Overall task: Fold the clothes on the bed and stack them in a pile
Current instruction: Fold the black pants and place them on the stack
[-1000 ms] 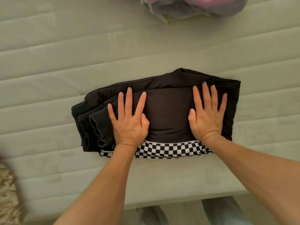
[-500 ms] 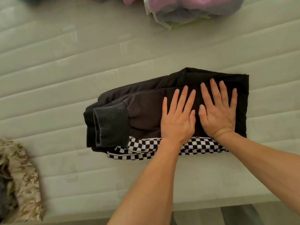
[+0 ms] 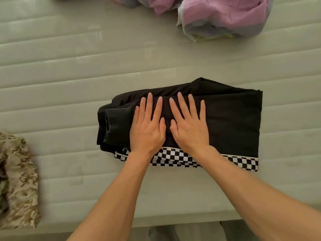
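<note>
A folded black garment (image 3: 231, 122) with a black-and-white checkered band along its near edge lies on the pale quilted bed (image 3: 69, 80). Its ribbed cuffs point left. My left hand (image 3: 147, 126) presses flat on the garment's left-centre, fingers straight and spread. Right beside it, my right hand (image 3: 188, 124) presses flat on the middle, thumbs nearly touching. Neither hand grips the cloth.
A camouflage garment (image 3: 19, 185) lies at the bed's near left edge. A crumpled pink and grey heap of clothes (image 3: 224, 16) sits at the far right, with more pink cloth beside it. The bed's front edge runs just below my forearms.
Both hands have slid left across the black garment, from its right half to its middle and left-centre. The view has shifted, showing more of the pink heap and camouflage garment.
</note>
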